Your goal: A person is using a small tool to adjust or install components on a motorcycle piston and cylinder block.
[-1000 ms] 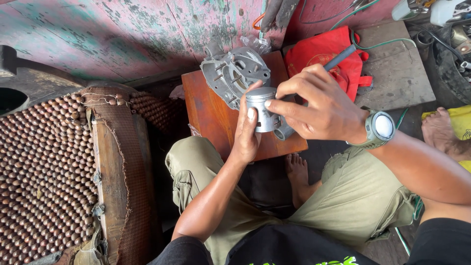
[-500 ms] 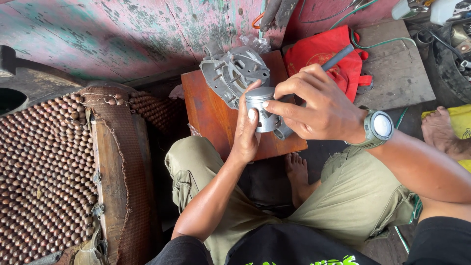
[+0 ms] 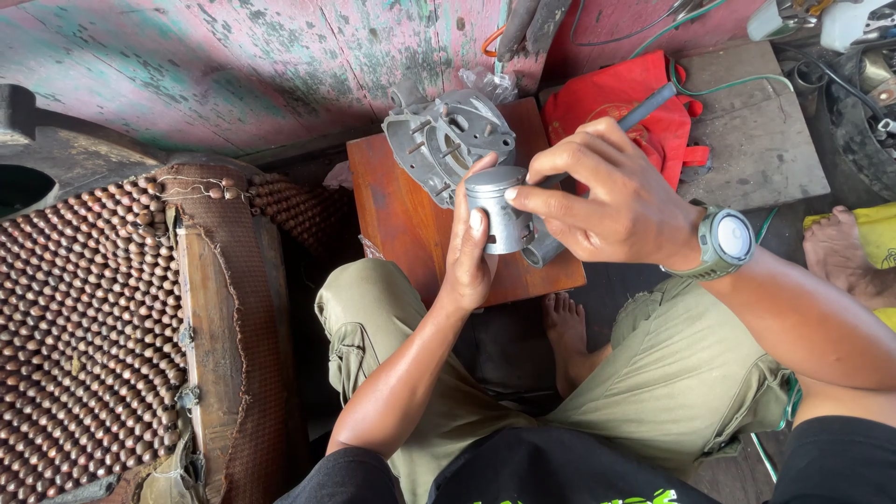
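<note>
Little has shifted since the earlier frames: both hands stay closed on the piston (image 3: pixel 497 210), the right fingers only slightly re-set.

The left hand (image 3: pixel 469 245) cups the grey metal piston from behind, fingers wrapped on its skirt; the right hand (image 3: pixel 611 201) pinches its top edge and also grips a dark-handled tool (image 3: pixel 644 107). The piston is held above the front right part of the small wooden stool (image 3: pixel 401 224), just in front of the grey engine casing (image 3: pixel 446 140) at the stool's back edge. A red bag (image 3: pixel 621 98) lies behind.
</note>
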